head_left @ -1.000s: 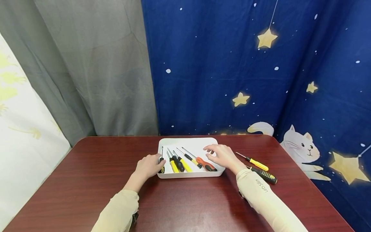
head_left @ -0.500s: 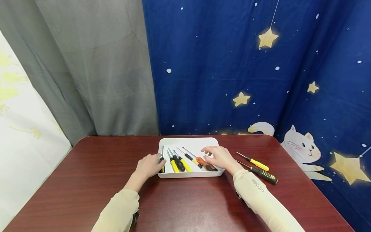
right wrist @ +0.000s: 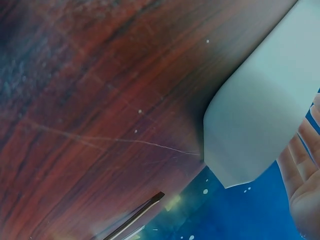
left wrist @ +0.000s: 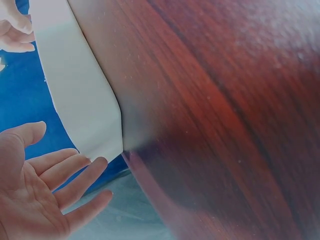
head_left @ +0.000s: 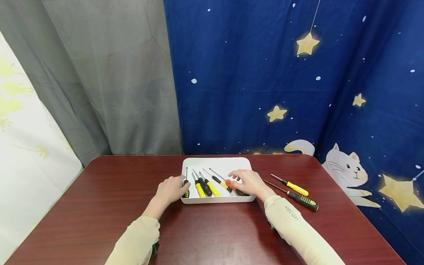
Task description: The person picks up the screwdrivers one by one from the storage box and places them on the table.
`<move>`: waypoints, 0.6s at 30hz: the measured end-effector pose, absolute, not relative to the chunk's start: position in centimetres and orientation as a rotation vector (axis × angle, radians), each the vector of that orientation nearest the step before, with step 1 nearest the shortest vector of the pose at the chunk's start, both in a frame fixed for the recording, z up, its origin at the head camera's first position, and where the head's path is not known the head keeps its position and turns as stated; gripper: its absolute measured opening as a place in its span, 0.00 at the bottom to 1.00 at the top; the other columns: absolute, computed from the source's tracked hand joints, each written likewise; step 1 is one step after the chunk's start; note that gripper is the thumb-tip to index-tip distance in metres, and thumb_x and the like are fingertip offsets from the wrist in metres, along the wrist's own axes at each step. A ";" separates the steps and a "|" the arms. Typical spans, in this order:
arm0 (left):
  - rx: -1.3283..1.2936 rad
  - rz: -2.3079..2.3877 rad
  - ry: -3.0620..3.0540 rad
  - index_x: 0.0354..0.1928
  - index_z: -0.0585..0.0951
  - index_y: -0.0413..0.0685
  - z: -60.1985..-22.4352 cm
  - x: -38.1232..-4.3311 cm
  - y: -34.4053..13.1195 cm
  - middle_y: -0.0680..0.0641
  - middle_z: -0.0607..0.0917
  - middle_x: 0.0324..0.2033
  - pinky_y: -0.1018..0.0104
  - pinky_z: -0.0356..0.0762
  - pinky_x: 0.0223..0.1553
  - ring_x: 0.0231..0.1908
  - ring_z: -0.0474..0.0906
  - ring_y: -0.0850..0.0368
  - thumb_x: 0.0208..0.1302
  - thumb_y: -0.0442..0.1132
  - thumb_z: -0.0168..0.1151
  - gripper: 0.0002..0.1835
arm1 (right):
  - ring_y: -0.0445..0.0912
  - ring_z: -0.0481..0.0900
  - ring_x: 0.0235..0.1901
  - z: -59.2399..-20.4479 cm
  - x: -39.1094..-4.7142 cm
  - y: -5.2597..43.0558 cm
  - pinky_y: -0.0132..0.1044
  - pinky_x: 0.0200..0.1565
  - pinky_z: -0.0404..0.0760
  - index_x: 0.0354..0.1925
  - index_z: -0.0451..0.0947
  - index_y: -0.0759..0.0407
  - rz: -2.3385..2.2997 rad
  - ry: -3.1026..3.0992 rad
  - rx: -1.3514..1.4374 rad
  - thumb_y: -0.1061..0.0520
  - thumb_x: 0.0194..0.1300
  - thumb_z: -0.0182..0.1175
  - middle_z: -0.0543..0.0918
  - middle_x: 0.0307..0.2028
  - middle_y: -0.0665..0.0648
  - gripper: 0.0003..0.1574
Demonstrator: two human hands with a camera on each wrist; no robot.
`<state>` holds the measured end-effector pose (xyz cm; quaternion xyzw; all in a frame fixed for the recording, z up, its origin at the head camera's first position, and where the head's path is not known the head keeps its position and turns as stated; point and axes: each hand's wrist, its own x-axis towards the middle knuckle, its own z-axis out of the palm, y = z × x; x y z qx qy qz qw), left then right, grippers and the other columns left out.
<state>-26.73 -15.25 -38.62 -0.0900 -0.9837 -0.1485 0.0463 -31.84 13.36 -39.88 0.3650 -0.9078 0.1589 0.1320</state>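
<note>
One shallow, white, rectangular tray (head_left: 216, 200), probably light, stiff plastic, sits on the glossy red-brown wooden desk (head_left: 212, 232); its short end walls look the best hold, since loaded screwdrivers could slide. The left hand (head_left: 170, 188) is spread at the tray's left end, the right hand (head_left: 249, 181) parted and loosely bent above the red-and-black-handled screwdriver (head_left: 229, 183); contact there I cannot tell. Six screwdrivers lie inside; two lie outside, right: one yellow-handled screwdriver (head_left: 297, 188), one black-handled screwdriver (head_left: 303, 200).
</note>
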 end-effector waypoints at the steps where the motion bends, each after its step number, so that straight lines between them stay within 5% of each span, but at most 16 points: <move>1: -0.275 -0.452 -3.003 0.44 0.78 0.42 -38.6 -26.7 -15.3 0.44 0.80 0.30 0.53 0.70 0.24 0.28 0.75 0.50 0.57 0.49 0.54 0.20 | 0.41 0.77 0.32 -39.9 -31.8 13.3 0.38 0.31 0.73 0.42 0.78 0.53 0.464 -2.629 1.064 0.54 0.53 0.59 0.81 0.32 0.48 0.15; 18: -0.267 -0.450 -3.011 0.44 0.78 0.42 -38.6 -26.6 -15.2 0.44 0.80 0.30 0.53 0.70 0.24 0.27 0.75 0.50 0.57 0.49 0.55 0.19 | 0.43 0.76 0.31 -40.9 -31.8 13.0 0.38 0.31 0.72 0.40 0.78 0.51 0.401 -2.634 1.100 0.54 0.48 0.62 0.80 0.32 0.48 0.16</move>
